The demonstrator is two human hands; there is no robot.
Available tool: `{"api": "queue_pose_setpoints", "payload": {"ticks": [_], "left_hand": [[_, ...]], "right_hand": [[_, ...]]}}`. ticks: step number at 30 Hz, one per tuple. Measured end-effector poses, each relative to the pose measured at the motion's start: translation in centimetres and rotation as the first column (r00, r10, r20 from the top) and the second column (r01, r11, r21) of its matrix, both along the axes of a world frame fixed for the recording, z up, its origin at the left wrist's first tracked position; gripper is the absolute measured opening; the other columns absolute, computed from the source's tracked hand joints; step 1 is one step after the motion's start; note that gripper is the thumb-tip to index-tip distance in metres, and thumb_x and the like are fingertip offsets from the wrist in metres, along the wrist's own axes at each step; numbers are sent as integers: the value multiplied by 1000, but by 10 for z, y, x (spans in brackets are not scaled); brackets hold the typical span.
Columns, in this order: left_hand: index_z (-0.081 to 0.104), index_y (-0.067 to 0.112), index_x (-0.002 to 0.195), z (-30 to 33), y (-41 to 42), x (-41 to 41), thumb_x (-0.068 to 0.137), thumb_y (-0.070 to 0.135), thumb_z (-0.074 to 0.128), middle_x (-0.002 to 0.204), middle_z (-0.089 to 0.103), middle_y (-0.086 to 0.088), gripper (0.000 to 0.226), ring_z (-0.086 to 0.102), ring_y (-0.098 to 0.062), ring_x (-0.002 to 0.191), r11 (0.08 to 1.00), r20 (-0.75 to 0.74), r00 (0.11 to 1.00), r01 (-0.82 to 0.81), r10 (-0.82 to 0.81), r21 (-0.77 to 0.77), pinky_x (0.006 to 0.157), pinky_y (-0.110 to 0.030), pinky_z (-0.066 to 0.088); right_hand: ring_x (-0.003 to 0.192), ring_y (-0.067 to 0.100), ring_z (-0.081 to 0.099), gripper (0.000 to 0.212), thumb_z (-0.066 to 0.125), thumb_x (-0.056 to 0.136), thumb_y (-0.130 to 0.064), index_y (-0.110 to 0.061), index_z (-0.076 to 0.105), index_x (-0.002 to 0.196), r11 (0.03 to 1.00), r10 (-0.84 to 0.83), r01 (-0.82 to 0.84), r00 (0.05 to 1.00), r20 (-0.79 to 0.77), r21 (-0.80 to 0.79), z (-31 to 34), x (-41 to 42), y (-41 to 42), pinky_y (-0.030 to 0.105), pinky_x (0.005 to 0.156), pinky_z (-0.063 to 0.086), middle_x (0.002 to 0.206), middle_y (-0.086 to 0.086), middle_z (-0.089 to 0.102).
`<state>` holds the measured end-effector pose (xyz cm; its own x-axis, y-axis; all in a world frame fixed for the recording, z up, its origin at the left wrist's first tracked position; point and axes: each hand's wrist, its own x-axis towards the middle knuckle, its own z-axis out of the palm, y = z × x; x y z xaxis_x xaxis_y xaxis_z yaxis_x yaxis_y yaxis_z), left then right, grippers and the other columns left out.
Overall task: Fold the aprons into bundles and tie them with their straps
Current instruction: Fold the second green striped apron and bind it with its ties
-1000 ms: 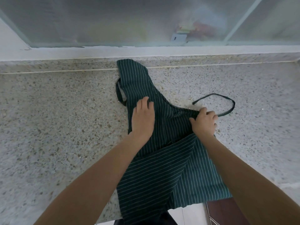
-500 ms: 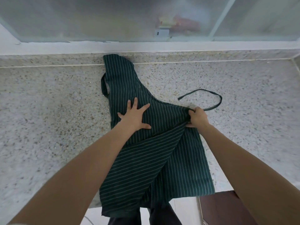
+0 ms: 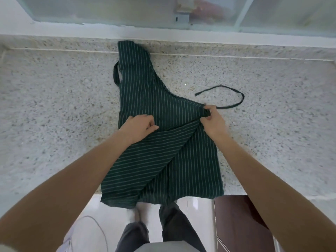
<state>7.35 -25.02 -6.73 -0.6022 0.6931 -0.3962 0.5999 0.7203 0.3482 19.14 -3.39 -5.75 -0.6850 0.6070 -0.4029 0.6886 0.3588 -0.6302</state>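
- Countertop [image 3: 54, 106]: speckled granite, spans the frame's middle band.
- Apron [image 3: 156, 110]: dark green, white pinstripes; centre of frame, left side folded diagonally over, hem hanging off the near edge.
- Strap [image 3: 234, 95]: loose loop, right of centre.
- Left hand [image 3: 140, 127]: fingers curled, pinching the folded edge at centre.
- Right hand [image 3: 212, 120]: grips the apron's right corner where the strap joins.
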Motion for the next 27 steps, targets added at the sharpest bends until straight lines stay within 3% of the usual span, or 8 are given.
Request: {"api": "queue_pose_setpoints", "payload": {"ticks": [4,8,11,14,17,21,23,27], "left_hand": [[49,23,118,11,-31,6,77,68,55,112,55,3,60,50,-20,110,952,46,996,87,-77,-294,93,-40,34],[52,19,117,21,-63,13,83,50,59,115,55,-3,46,44,-25,117,863,-27,988,119,-152,-491,102,-50,27],[56,14,106,33,-75,25,89,35,56,103,58,-4,27,54,-24,103,962,51,997,62,-51,-266,94,-38,37],[60,13,100,54,-81,44,89,27,61,99,59,-1,17,57,-18,94,996,290,954,53,-72,73,80,-29,42],[61,17,115,73,-84,72,88,18,63,114,62,2,27,57,-11,104,962,468,864,65,-187,264,92,-25,41],[50,22,133,84,-94,103,92,7,56,127,60,1,44,56,-7,114,959,732,634,59,-251,278,100,-19,40],[56,18,126,77,-105,105,95,4,49,126,61,-2,35,58,-9,111,951,692,695,-38,-195,306,103,-25,40],[59,7,115,44,-136,105,92,-11,36,123,59,-12,37,56,-19,111,943,380,911,-257,163,212,97,-26,40]], "right_hand": [[67,17,58,27,44,96,-6,-8,49,122,984,-13,18,1000,28,-175,6,5,-31,32,68,55,76,5,54],[50,7,53,26,44,95,0,-4,48,120,917,-50,47,999,3,-397,14,20,-77,12,45,44,81,12,54],[46,2,56,27,44,98,-7,-2,47,125,882,-126,102,992,-22,-459,19,33,-107,13,48,48,78,10,57],[68,15,67,34,43,100,-29,-22,44,134,849,-158,113,986,-45,-517,34,46,-135,23,62,58,84,9,65],[87,26,69,47,40,95,-52,-46,26,141,796,-178,126,984,-29,-592,45,61,-156,35,69,58,98,5,63],[80,21,66,68,52,94,-7,-41,22,144,860,-196,159,980,-27,-485,49,83,-164,30,60,58,115,3,58],[64,12,56,65,41,91,13,-31,37,138,891,-258,214,964,-58,-399,52,97,-163,20,47,53,97,7,58],[52,16,42,41,36,93,12,-15,66,100,926,-349,340,937,-27,-165,42,124,-152,25,44,40,84,7,57]]}}
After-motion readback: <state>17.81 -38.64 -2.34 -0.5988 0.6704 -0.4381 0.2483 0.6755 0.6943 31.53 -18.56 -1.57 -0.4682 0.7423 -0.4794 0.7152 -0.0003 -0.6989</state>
